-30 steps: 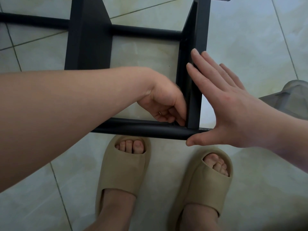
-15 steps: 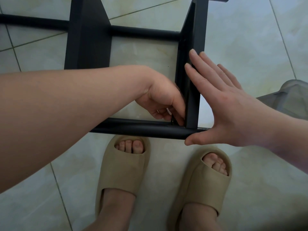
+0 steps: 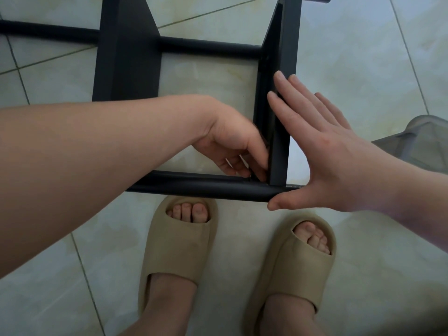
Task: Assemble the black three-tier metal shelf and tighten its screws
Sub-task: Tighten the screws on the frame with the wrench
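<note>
The black shelf frame (image 3: 126, 57) is lying on its side on the tiled floor (image 3: 363, 69), right in front of the person's feet, and it is looking partly built; two flat tiers are already sitting between the long tubes, a wide one at the left and a narrower one (image 3: 281, 132) at the right, with the near tube (image 3: 194, 187) and the far tube (image 3: 208, 47) running across them; a third tier is not showing in this view, so I am judging the assembly as somewhere past its middle, with the joints at this right-hand tier being fastened now and at least further tightening remaining.

The right hand (image 3: 324, 151) is spreading wide and flat, its straight fingers (image 3: 283, 93) pressing against the outer face of the right-hand tier while the thumb is reaching along under the end of the near tube, bracing the corner and gripping nothing.

The left hand (image 3: 232, 146) is reaching in from inside the frame, its fingers curling down into the corner where that tier is meeting the near tube; they are seeming to work at the joint, yet whether they are pinching a screw or a small tool I cannot tell, since the fingertips are hiding it.
</note>
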Tool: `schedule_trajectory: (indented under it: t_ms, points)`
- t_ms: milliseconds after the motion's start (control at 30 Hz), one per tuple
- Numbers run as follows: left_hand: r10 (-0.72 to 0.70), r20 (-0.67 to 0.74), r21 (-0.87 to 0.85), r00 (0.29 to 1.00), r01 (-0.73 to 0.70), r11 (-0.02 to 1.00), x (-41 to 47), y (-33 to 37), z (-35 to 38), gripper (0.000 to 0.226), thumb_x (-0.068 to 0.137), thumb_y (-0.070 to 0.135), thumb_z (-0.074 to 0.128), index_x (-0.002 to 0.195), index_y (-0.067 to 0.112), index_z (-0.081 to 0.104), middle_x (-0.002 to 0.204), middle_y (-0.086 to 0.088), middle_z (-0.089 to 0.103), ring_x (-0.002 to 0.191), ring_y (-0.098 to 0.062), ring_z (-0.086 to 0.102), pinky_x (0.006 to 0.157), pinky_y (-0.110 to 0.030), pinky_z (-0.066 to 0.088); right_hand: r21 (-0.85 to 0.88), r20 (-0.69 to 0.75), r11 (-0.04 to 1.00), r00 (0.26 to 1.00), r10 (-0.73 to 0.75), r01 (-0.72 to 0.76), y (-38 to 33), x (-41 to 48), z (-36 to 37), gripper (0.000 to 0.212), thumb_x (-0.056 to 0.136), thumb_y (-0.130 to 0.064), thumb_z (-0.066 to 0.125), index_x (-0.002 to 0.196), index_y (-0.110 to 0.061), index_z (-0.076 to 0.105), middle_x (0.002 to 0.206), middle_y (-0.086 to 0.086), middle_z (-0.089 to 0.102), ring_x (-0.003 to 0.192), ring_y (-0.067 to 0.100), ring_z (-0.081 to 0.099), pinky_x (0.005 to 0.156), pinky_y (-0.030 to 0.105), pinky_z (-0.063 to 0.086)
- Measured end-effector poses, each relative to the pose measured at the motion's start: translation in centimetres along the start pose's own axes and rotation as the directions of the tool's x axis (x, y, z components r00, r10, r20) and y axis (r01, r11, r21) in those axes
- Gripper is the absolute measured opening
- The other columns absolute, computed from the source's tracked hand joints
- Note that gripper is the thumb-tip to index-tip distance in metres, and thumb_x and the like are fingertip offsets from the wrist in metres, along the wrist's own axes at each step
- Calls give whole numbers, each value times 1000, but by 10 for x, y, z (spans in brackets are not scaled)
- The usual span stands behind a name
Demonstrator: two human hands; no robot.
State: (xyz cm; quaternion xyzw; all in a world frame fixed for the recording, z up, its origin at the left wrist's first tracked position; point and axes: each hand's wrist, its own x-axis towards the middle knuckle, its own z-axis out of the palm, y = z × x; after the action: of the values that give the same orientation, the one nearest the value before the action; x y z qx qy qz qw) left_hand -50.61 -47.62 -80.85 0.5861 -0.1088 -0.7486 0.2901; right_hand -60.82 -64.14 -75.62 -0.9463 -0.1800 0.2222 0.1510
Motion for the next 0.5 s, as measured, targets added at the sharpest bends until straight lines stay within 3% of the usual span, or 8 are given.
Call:
schedule_trajectory:
  t_ms: [167, 300, 500]
  points:
    - [41, -17, -5, 999, -41, 999, 4, -1, 5, 15, 90, 4, 63, 82, 15, 70, 80, 0, 69, 66, -11, 55, 70, -24, 44, 15, 5, 1000, 1000, 3, -3, 0, 0, 0, 139, 61, -87, 60, 163, -11, 1, 169, 0, -16, 154, 13, -18, 127, 46, 2]
    - [42, -18, 16, 999, -41, 999, 4, 0, 4, 17, 90, 2, 64, 81, 16, 67, 75, 3, 67, 65, -8, 54, 64, -20, 43, 24, 8, 1000, 1000, 10, -10, 0, 0, 0, 140, 60, -86, 62, 163, -12, 1, 169, -1, -16, 154, 12, -19, 127, 45, 1]
    - [34, 17, -6, 999, -34, 999, 1, -1, 3, 12, 91, 3, 62, 91, 14, 68, 86, -1, 67, 74, -13, 57, 75, -27, 44, 18, 11, 1000, 1000, 8, -8, 0, 0, 0, 140, 60, -87, 60, 163, -12, 1, 169, -1, -17, 154, 12, -19, 127, 45, 0]
